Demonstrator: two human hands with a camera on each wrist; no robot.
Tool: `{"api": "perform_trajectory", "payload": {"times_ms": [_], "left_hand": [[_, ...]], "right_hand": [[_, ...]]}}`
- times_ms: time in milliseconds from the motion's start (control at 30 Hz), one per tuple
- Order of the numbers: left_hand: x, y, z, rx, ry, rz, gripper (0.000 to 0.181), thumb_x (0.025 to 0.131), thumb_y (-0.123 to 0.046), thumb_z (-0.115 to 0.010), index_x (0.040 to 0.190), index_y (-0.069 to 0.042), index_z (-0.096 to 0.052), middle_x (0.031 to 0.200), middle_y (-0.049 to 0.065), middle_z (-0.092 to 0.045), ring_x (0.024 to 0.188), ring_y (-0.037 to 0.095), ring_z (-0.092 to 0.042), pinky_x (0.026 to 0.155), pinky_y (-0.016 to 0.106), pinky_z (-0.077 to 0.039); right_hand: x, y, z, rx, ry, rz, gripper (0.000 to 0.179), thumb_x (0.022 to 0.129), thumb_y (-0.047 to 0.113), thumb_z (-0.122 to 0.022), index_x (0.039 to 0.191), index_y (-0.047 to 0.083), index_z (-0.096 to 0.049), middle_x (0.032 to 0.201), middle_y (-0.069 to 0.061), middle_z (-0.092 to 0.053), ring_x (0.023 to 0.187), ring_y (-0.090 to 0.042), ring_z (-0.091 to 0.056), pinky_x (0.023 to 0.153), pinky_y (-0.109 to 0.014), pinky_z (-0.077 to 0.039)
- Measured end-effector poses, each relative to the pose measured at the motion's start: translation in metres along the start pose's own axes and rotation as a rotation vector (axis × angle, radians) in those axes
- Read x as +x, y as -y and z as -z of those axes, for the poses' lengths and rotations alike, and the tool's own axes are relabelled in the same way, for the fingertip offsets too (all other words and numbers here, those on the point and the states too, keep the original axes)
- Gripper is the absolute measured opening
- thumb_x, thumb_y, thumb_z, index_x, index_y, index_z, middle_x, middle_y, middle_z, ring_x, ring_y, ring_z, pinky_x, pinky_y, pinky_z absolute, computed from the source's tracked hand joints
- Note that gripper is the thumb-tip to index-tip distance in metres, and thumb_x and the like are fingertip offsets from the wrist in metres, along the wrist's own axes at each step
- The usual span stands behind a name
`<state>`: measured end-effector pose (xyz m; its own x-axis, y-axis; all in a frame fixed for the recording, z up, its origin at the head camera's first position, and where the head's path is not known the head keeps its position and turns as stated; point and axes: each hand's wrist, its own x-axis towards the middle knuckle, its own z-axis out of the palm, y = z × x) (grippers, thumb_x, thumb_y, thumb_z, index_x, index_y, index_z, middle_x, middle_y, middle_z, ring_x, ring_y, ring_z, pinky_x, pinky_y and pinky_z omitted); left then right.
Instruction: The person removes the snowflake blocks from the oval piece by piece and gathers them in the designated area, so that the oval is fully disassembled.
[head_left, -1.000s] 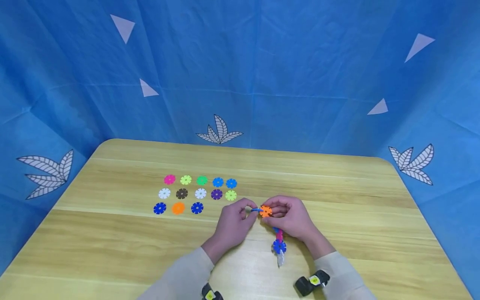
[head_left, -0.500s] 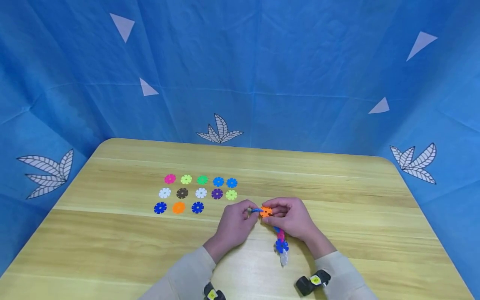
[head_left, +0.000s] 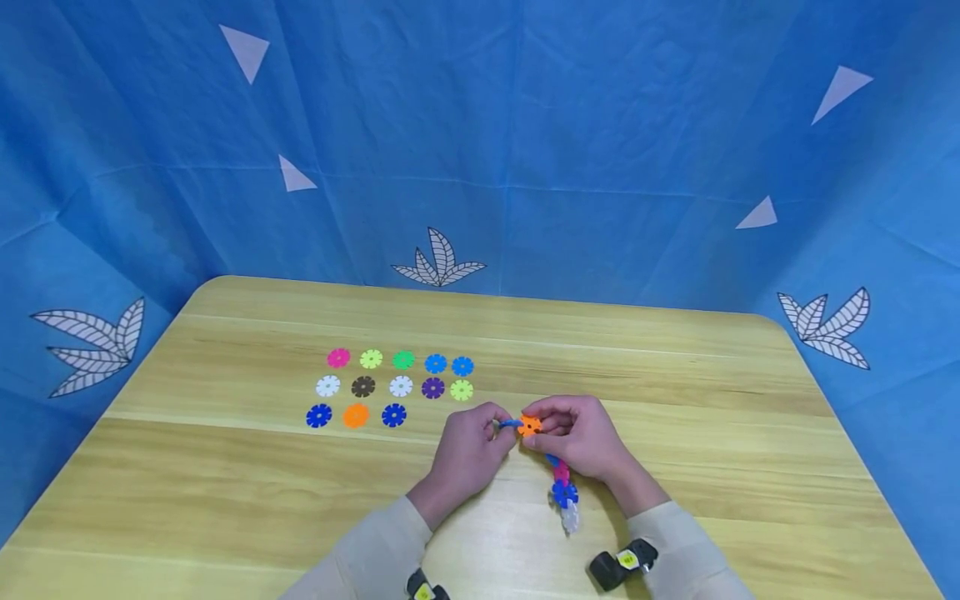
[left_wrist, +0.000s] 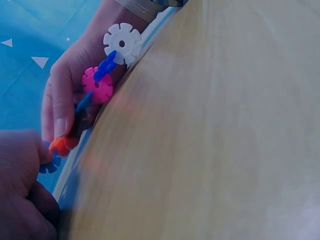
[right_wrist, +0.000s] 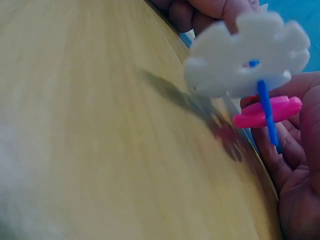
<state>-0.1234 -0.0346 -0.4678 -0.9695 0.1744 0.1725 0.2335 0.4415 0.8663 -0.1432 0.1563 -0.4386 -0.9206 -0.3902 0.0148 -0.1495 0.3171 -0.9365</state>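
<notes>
My left hand [head_left: 468, 446] pinches a light blue notched disc [head_left: 510, 423] between thumb and forefinger. That disc meets the edge of an orange notched disc [head_left: 529, 426], which my right hand [head_left: 585, 433] pinches from the other side. From the orange disc a chain of slotted discs hangs toward the person: a pink disc [left_wrist: 97, 85], a dark blue disc [head_left: 565, 493] and a white disc [left_wrist: 122, 44] at its end. In the right wrist view the white disc [right_wrist: 247, 55] is large and near. My right hand's fingers partly hide the chain's upper links.
Loose notched discs lie in three rows on the wooden table [head_left: 225, 483], left of the hands, among them a brown disc [head_left: 363, 387], a green disc [head_left: 403, 360] and a purple disc [head_left: 432, 388]. A blue cloth [head_left: 480, 125] hangs behind the table.
The chain's free end has swung slightly to the right, and its white disc now shows more of its face. Both hands keep their hold, with the orange disc turned slightly.
</notes>
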Motion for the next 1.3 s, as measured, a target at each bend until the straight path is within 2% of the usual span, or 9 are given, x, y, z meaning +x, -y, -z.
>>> {"api": "perform_trajectory", "payload": {"times_ms": [200, 300, 433, 667, 800, 967, 1100, 1300], "left_hand": [[-0.001, 0.001, -0.001, -0.01, -0.033, -0.009, 0.005, 0.088, -0.004, -0.07, 0.092, -0.005, -0.073, 0.052, -0.01, -0.046, 0.042, 0.002, -0.039, 0.04, 0.019, -0.031], [-0.002, 0.003, 0.002, -0.044, -0.099, 0.021, 0.005, 0.085, -0.001, -0.07, 0.088, -0.005, -0.072, 0.051, -0.01, -0.044, 0.043, 0.001, -0.036, 0.042, 0.019, -0.03], [-0.005, 0.004, 0.007, -0.094, -0.15, 0.072, 0.005, 0.084, 0.0, -0.07, 0.086, -0.004, -0.071, 0.05, -0.009, -0.041, 0.043, 0.002, -0.033, 0.042, 0.019, -0.026], [-0.008, 0.009, 0.019, -0.066, -0.165, 0.102, 0.005, 0.085, -0.002, -0.07, 0.091, -0.003, -0.071, 0.05, -0.009, -0.04, 0.043, 0.003, -0.033, 0.041, 0.02, -0.027], [-0.01, 0.013, 0.029, -0.063, -0.171, 0.114, 0.005, 0.086, -0.002, -0.07, 0.091, -0.003, -0.071, 0.05, -0.008, -0.04, 0.043, 0.005, -0.033, 0.042, 0.02, -0.027], [-0.012, 0.018, 0.042, -0.043, -0.189, 0.137, 0.004, 0.086, -0.001, -0.07, 0.09, -0.002, -0.071, 0.05, -0.007, -0.039, 0.042, 0.006, -0.031, 0.041, 0.02, -0.025], [-0.012, 0.022, 0.051, 0.004, -0.185, 0.184, 0.004, 0.086, -0.002, -0.071, 0.09, -0.001, -0.071, 0.05, -0.006, -0.04, 0.043, 0.007, -0.031, 0.041, 0.02, -0.025], [-0.013, 0.025, 0.063, 0.055, -0.173, 0.253, 0.007, 0.086, -0.003, -0.071, 0.093, 0.0, -0.071, 0.052, -0.003, -0.043, 0.045, 0.01, -0.033, 0.042, 0.021, -0.027]], "right_hand": [[0.0, 0.002, -0.001, -0.016, -0.002, 0.002, 0.027, 0.079, -0.004, -0.08, 0.105, -0.006, -0.072, 0.088, -0.013, -0.07, 0.076, -0.026, -0.065, 0.069, -0.029, -0.055], [0.002, -0.013, -0.001, -0.034, -0.021, -0.005, 0.028, 0.079, -0.003, -0.081, 0.105, -0.003, -0.073, 0.088, -0.009, -0.07, 0.075, -0.022, -0.064, 0.069, -0.028, -0.054], [0.005, -0.035, 0.0, -0.009, -0.058, 0.004, 0.029, 0.08, 0.002, -0.083, 0.107, 0.002, -0.074, 0.092, -0.005, -0.071, 0.078, -0.021, -0.064, 0.072, -0.028, -0.055], [0.004, -0.038, -0.002, 0.072, -0.093, 0.073, 0.029, 0.085, 0.007, -0.081, 0.112, 0.004, -0.072, 0.103, -0.008, -0.071, 0.087, -0.022, -0.067, 0.079, -0.029, -0.055], [0.005, -0.039, -0.001, 0.101, -0.128, 0.078, 0.029, 0.085, 0.005, -0.08, 0.113, 0.005, -0.071, 0.102, -0.01, -0.071, 0.081, -0.023, -0.068, 0.073, -0.029, -0.056], [0.006, -0.04, -0.001, 0.159, -0.123, 0.078, 0.031, 0.086, 0.002, -0.079, 0.115, 0.002, -0.071, 0.097, -0.015, -0.071, 0.076, -0.028, -0.07, 0.068, -0.031, -0.057], [0.006, -0.04, -0.001, 0.128, -0.128, 0.08, 0.031, 0.084, 0.004, -0.08, 0.115, 0.004, -0.073, 0.095, -0.012, -0.07, 0.078, -0.024, -0.068, 0.071, -0.028, -0.056], [0.006, -0.042, -0.001, 0.067, -0.111, 0.112, 0.032, 0.084, 0.004, -0.08, 0.115, 0.006, -0.073, 0.099, -0.008, -0.069, 0.088, -0.022, -0.064, 0.077, -0.027, -0.053]]}}
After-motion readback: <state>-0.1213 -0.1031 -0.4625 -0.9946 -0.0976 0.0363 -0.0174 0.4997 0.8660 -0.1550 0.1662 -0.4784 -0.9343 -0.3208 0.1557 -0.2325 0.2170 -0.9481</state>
